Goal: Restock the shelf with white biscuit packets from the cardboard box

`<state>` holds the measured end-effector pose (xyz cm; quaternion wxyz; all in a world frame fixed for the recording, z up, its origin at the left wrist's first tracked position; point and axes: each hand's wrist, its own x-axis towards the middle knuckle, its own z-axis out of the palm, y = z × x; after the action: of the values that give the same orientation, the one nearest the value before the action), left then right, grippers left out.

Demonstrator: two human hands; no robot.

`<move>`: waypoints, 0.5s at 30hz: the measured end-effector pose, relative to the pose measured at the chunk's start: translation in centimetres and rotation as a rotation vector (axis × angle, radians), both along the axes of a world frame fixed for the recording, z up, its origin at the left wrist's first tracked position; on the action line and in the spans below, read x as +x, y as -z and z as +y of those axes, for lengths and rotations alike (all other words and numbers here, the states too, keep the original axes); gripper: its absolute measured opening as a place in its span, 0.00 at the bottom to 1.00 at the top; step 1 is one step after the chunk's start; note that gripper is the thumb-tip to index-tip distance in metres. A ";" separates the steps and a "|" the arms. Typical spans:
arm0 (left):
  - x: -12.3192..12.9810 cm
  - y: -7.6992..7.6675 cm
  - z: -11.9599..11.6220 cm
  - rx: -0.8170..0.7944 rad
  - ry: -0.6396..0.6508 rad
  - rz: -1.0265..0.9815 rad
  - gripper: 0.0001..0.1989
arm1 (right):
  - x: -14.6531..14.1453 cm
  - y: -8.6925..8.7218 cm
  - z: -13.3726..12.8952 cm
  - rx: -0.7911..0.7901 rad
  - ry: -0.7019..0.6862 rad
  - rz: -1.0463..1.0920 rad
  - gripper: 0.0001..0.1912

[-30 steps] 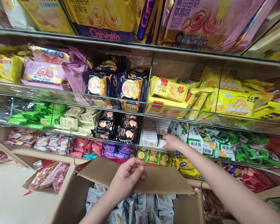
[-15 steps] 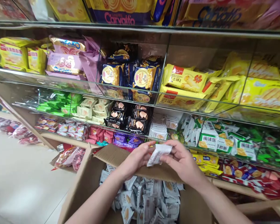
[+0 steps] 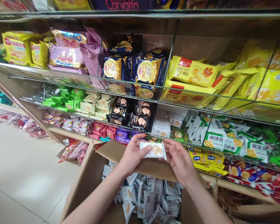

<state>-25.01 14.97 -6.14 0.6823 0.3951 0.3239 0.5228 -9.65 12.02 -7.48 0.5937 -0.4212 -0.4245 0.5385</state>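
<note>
A small white snack packet [image 3: 154, 150] lies face up in my left hand [image 3: 133, 155], the thumb pressed on its front. My right hand [image 3: 179, 160] is at the packet's right end, its fingers apart and slightly curled; whether they touch the packet is hard to tell. Both hands are above the flap of an open cardboard box [image 3: 78, 189]. Inside the box is a loose heap of similar white packets [image 3: 149, 199]. Behind the hands, a stack of white packets [image 3: 161, 126] stands in a shelf compartment.
Glass-fronted shelves [image 3: 135, 101] span the view, holding yellow chicken roll packs [image 3: 193, 73], black packets [image 3: 138, 121] and green-white packets [image 3: 220, 141]. A smaller box of red packets [image 3: 74, 151] sits on the left, beside the tiled floor [image 3: 30, 165].
The packet has turned from tilted to flat, with its printed front showing. My right hand's fingers have opened from their grip on it. The view has shifted slightly.
</note>
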 end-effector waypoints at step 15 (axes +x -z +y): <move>-0.3 0.5 -0.3 0.047 -0.043 0.027 0.15 | 0.2 0.0 0.3 -0.080 0.034 0.092 0.10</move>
<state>-25.33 14.67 -6.67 0.6571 0.4109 0.3290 0.5396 -9.41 12.35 -7.48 0.6043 -0.4264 -0.3677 0.5638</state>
